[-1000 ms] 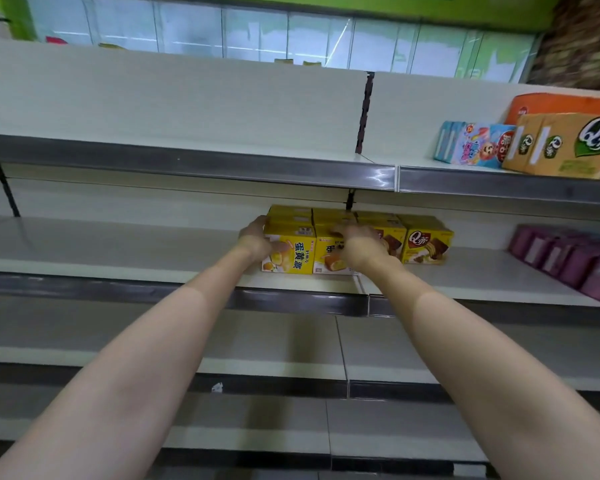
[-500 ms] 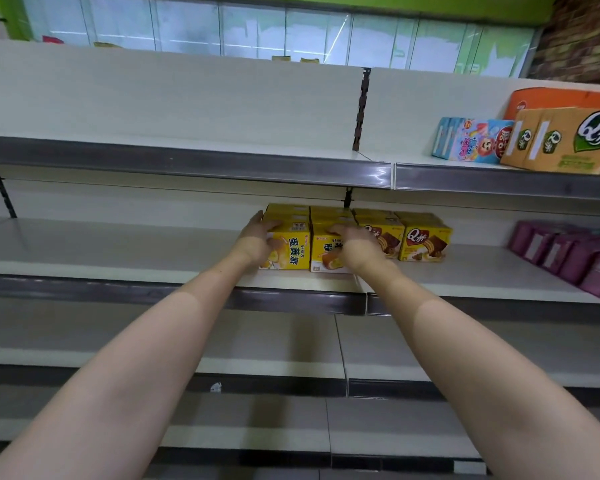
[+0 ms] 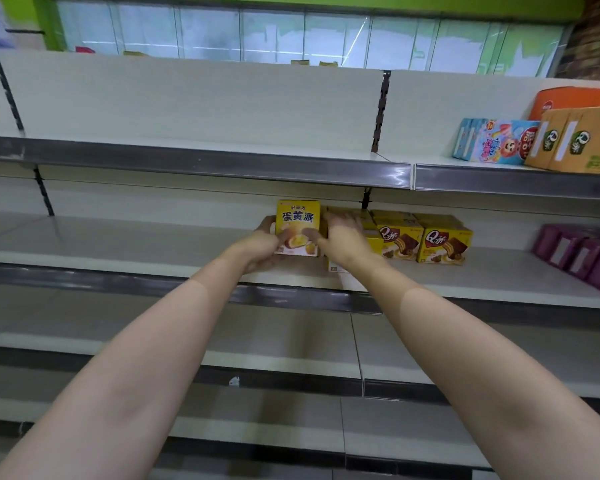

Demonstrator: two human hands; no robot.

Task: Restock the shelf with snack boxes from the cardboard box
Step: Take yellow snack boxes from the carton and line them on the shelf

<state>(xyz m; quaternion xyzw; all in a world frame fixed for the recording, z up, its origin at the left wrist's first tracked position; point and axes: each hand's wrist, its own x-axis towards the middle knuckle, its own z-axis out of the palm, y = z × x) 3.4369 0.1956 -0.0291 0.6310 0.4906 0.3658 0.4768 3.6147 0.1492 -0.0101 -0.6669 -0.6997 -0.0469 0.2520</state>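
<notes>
A long white store shelving unit (image 3: pixel 187 109) with grey price rails filled the view, its tiers stepping down toward six o'clock, and behind its top edge at twelve o'clock ran a band of pale glass panels (image 3: pixel 274 32) under a green wall, with brickwork at the one o'clock corner. The middle shelf (image 3: pixel 101 244) carried the work. At three o'clock on it, a cluster of purple packs (image 3: pixel 582 254) ran off the frame edge, their print unreadable. On the upper tier at two o'clock stood tan Q-brand cartons (image 3: pixel 582 142), cut off at the right, an orange box (image 3: pixel 575 98) behind them and a light blue cartoon-printed box (image 3: pixel 496 142) beside them. Near the centre, two yellow chocolate pie boxes (image 3: pixel 420 240) sat side by side, touching. Just at their nine o'clock, the right hand (image 3: pixel 343 239) lay over another yellow box, mostly hidden, fingers curved on its top. The left hand (image 3: pixel 260 247) grasped the egg yolk pie box (image 3: pixel 298 226) by its lower left corner, holding it upright; whether its base touched the shelf could not be told. The right thumb pressed its front.
</notes>
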